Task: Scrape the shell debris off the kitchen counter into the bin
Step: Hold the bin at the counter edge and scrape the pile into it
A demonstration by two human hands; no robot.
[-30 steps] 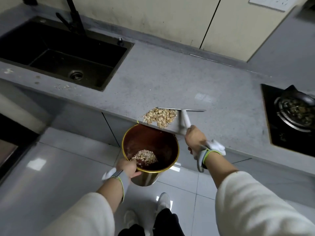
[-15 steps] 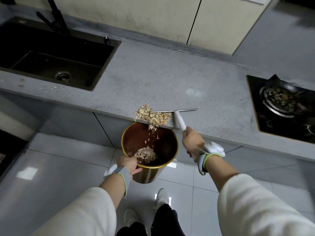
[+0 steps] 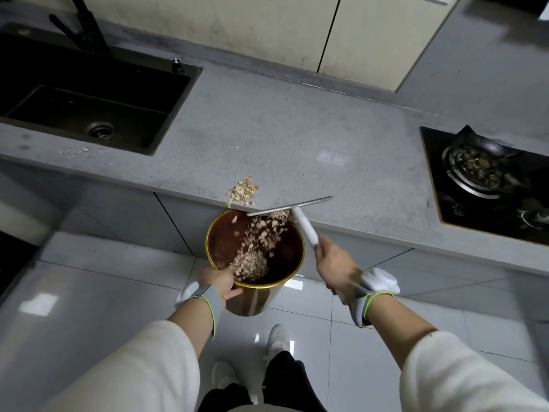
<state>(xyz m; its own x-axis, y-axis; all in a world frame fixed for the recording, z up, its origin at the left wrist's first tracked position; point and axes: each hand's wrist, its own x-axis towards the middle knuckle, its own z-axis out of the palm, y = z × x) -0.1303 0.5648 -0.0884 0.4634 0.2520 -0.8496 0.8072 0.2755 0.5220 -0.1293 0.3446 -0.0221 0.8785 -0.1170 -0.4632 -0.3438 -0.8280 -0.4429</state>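
Note:
A small heap of tan shell debris point(image 3: 243, 192) lies at the front edge of the grey counter point(image 3: 297, 144). More pieces point(image 3: 264, 230) are falling into the round gold-rimmed bin point(image 3: 218, 233), where a pile point(image 3: 249, 264) lies at the bottom. My left hand point(image 3: 218, 281) grips the bin's near rim and holds it below the counter edge. My right hand point(image 3: 335, 264) is closed on the white handle of a scraper point(image 3: 306, 226), whose metal blade point(image 3: 289, 206) lies across the counter edge above the bin.
A black sink point(image 3: 89, 96) with a tap is set into the counter at left, with a few crumbs point(image 3: 78, 151) in front of it. A black gas hob point(image 3: 487, 179) sits at right. Cream cabinet doors run along the back. Grey floor tiles and my shoes lie below.
The scraper has pulled toward me to the counter edge, and much of the heap has dropped off into the bin. A small part stays on the counter. The bin stays held under the edge.

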